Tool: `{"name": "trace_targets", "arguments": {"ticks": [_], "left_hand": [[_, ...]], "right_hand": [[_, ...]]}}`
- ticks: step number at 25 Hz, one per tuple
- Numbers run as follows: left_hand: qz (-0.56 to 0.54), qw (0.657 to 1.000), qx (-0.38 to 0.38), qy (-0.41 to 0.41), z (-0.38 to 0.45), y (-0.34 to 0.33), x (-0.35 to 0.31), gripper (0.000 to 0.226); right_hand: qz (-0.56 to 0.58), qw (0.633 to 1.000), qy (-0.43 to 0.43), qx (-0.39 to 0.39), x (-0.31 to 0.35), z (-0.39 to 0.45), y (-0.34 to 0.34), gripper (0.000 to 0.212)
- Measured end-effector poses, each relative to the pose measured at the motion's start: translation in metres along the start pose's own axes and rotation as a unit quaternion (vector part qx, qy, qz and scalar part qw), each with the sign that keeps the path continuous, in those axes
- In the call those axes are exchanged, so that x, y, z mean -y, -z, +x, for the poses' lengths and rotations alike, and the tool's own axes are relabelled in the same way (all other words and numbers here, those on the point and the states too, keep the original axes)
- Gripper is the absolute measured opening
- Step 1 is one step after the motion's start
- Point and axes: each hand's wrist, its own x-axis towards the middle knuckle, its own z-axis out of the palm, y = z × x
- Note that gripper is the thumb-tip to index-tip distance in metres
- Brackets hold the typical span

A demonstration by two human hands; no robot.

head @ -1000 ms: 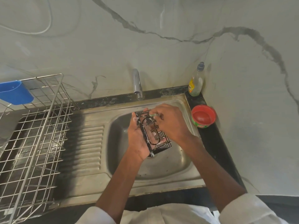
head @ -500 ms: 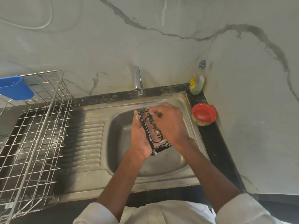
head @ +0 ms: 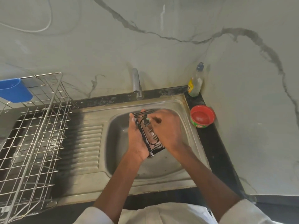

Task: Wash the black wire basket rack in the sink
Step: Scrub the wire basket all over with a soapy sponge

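The black wire basket rack (head: 146,136) is held upright on its edge over the steel sink basin (head: 119,143), with white suds on its wires. My left hand (head: 136,139) grips it from the left, fingers passing behind the frame. My right hand (head: 166,130) lies over the rack's right side, blurred by motion, and its fingertips pinch a small pale green scrub pad (head: 147,118) against the upper wires. Most of the rack's right half is hidden under that hand.
The tap (head: 136,83) stands behind the basin, with no water stream visible. A dish soap bottle (head: 195,81) and a red tub (head: 202,116) sit on the black counter at right. A steel dish rack (head: 37,135) with a blue cup (head: 14,90) fills the left drainboard.
My right hand has shifted along the rack's upper wires with the scrub pad. The left hand keeps the rack in nearly the same place.
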Motion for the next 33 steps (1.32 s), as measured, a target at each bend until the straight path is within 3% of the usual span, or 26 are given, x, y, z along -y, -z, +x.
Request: {"name": "trace_targets", "arguments": {"ticks": [3,7,11,13,16,20,22,25,29,33], "left_hand": [[-0.039,0.999,0.003,-0.004,0.003,0.009,-0.012,0.063],[0.051,0.998,0.026,0.025,0.003,0.009,0.002,0.078],[0.087,0.994,0.055,0.031,0.002,0.009,0.006,0.093],[0.082,0.995,0.054,0.02,0.002,0.009,0.007,0.091],[0.063,0.997,0.029,0.017,0.0,0.006,0.012,0.081],[0.045,0.998,0.023,0.022,-0.001,0.009,0.007,0.081],[0.033,0.999,0.021,0.018,-0.002,0.008,0.006,0.072],[0.043,0.999,0.001,0.024,-0.004,0.003,0.008,0.061],[-0.038,0.999,-0.012,-0.002,0.001,0.006,-0.001,0.061],[-0.077,0.997,-0.012,-0.026,0.008,0.015,-0.009,0.066]], "right_hand": [[0.004,0.998,0.031,0.05,-0.011,-0.036,0.013,0.017],[-0.004,0.998,0.06,0.006,-0.009,-0.004,0.007,0.017],[0.003,1.0,-0.024,0.002,0.002,0.035,0.002,0.017],[0.012,0.999,-0.034,0.007,0.01,0.031,-0.003,0.019],[0.004,0.999,0.028,0.017,0.019,0.021,-0.015,0.022],[0.024,0.999,-0.037,0.004,0.015,0.029,-0.015,0.022],[0.045,0.998,0.021,0.037,0.024,0.021,-0.014,0.022],[0.032,0.995,0.097,0.007,0.026,0.0,-0.016,0.022],[0.044,0.996,0.077,-0.008,0.017,-0.027,-0.021,0.019],[0.079,0.986,0.145,0.03,-0.009,-0.061,-0.007,0.021]]}}
